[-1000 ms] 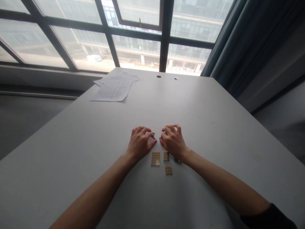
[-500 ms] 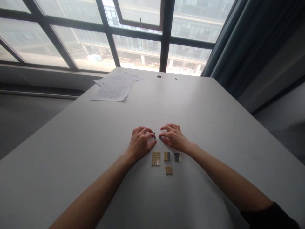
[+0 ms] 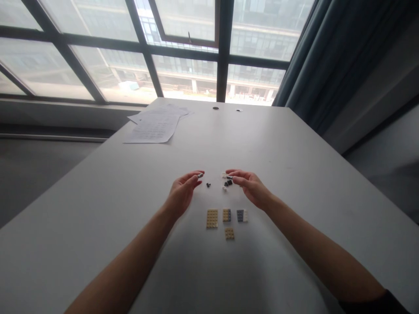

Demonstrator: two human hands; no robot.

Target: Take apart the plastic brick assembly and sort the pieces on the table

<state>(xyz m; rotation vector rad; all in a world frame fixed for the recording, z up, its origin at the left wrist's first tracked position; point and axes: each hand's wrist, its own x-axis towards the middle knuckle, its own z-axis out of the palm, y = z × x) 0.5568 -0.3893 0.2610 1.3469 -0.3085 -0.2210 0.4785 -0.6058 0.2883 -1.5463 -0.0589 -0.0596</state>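
My left hand (image 3: pixel 183 189) pinches a small grey piece (image 3: pixel 200 175) between thumb and fingers, above the table. In my right hand (image 3: pixel 252 185) is a small dark piece (image 3: pixel 229 177), held at the fingertips. Between the hands lie a little black piece (image 3: pixel 208 185), a group of black pieces (image 3: pixel 229 182) and a few white pieces (image 3: pixel 224 189). Nearer to me are a tan studded plate (image 3: pixel 212 219), a tan and grey plate (image 3: pixel 226 215), a grey and white plate (image 3: pixel 242 216) and a smaller tan plate (image 3: pixel 229 233).
Printed paper sheets (image 3: pixel 152 128) lie on the far left of the white table (image 3: pixel 108 209). Two round cable holes, one of them a dark hole (image 3: pixel 215 108), sit near the far edge. A dark curtain (image 3: pixel 314 65) hangs at the right beside the windows.
Both hands have lifted and moved apart, each now with a small piece at its fingertips. The black and white pieces between them have come into view. The camera has tilted up slightly.
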